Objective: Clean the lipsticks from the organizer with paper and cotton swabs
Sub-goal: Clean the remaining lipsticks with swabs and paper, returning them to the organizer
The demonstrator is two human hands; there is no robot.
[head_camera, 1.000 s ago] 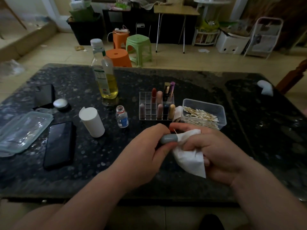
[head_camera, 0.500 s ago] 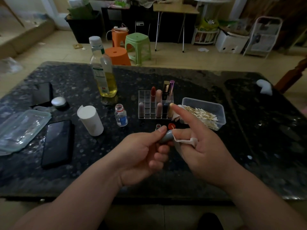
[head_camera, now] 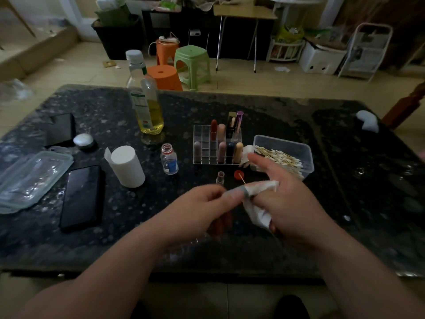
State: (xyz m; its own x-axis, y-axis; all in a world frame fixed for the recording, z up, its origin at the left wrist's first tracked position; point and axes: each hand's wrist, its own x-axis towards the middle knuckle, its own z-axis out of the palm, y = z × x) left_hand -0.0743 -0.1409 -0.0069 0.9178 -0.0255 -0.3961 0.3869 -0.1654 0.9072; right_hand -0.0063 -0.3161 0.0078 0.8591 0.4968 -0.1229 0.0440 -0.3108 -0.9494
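Small grey lipstick tube [head_camera: 239,192]: where is it?
— In the lower middle of the frame, up off the black speckled stone table [head_camera: 345,180], between the person's two hands.
— Who holds it?
— The left hand [head_camera: 200,208] pinches one end with thumb and fingertips. That hand is blurry, so the exact fingers are hard to tell. The right hand [head_camera: 292,203] has a crumpled white sheet of paper [head_camera: 256,215] bunched in its curled fingers and presses it on the tube's other end. Its pointer finger sticks out straight.
— So what step is this?
— It looks like the wiping step. One tube is out and gets rubbed with paper.
— And the others?
— More lipsticks [head_camera: 222,137] stand in the clear plastic organizer with little square slots [head_camera: 202,143], in the middle of the frame, just above the hands. Many slots have nothing in them.
— What comes next?
— Likely the person should turn the tube a bit so the paper reaches every side. For small corners, the cotton swabs [head_camera: 280,158] lie in the clear plastic box [head_camera: 305,153] right of the organizer. One hand would have to let go of something first.
— How far along is the job?
— Hard to say. Nobody can tell from here which tubes are clean.
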